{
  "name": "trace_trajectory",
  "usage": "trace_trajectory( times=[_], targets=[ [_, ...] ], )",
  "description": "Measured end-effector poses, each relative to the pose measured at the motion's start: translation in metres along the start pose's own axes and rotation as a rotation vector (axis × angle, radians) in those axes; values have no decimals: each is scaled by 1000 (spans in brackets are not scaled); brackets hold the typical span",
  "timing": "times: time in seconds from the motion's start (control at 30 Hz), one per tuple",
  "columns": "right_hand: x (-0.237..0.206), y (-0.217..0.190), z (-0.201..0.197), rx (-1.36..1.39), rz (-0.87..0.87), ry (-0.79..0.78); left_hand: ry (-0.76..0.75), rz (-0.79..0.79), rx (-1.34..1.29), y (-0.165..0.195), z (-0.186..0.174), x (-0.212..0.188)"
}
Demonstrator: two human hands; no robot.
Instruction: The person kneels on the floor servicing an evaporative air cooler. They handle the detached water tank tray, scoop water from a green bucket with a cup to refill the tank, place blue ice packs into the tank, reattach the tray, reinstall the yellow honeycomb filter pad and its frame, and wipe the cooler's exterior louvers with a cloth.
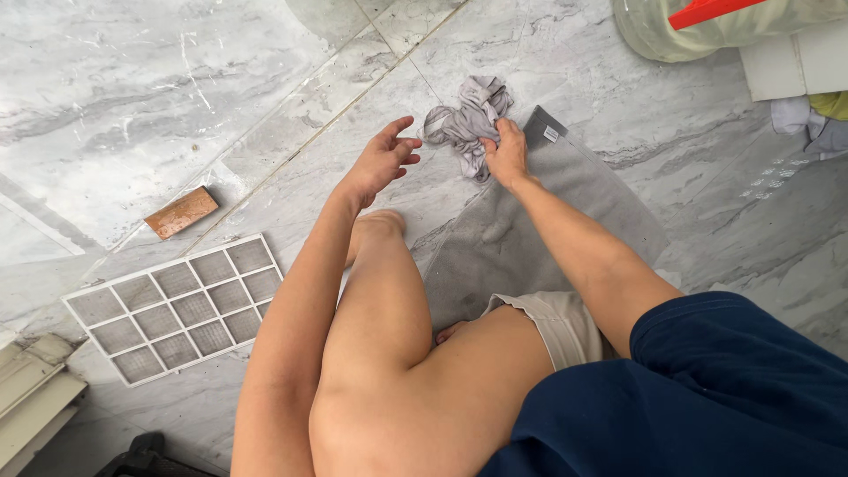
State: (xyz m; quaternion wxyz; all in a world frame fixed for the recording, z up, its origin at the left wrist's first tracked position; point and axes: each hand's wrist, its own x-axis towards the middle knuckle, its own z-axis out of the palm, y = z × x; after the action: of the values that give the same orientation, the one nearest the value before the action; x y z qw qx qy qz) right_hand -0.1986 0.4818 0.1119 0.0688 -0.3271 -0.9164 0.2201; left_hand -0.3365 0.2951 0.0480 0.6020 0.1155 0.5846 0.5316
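Both hands work near the upper middle of the frame. Her or his right hand is closed in a pinch on a crumpled grey rag, fingers curled into its lower right edge. Just to the left, the left hand hovers with fingers spread and loosely curved, holding nothing and not quite touching the cloth.

That rag lies bunched on the marble floor, its right side resting against the far corner of a grey towel spread flat beneath the person's leg. It looks light, thin and limp, probably a knit fabric, with soft folds that would collapse under any grip. It should not slip or break; a pinch anywhere on a fold would likely lift it, though it would hang and trail, so gathering the bunched middle would control it better. I cannot tell whether it is damp.

Thicker and looped in texture, the towel carries a small sewn label at its top corner. At lower left lies a flat white plastic filter grille, 3 rows of fine grey mesh cells, rigid but thin. Above it sits a small rust-brown block. A translucent bucket stands at the upper right. Glossy, grey-veined floor tiles are streaked with dust.
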Motion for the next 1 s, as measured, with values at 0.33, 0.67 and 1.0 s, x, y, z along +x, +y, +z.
trace_trajectory(
  times=[0.33,0.67,1.0],
  targets=[
    [29,-94,-7,966,-183,-442,303,225,-399,39,2,-39],
    [24,-251,11,745,-564,-1246,728,1292,-1236,56,-56,-219],
    [-72,-433,29,1269,-153,-1839,1600,1337,-1197,-54,-30,-356]
  ],
)
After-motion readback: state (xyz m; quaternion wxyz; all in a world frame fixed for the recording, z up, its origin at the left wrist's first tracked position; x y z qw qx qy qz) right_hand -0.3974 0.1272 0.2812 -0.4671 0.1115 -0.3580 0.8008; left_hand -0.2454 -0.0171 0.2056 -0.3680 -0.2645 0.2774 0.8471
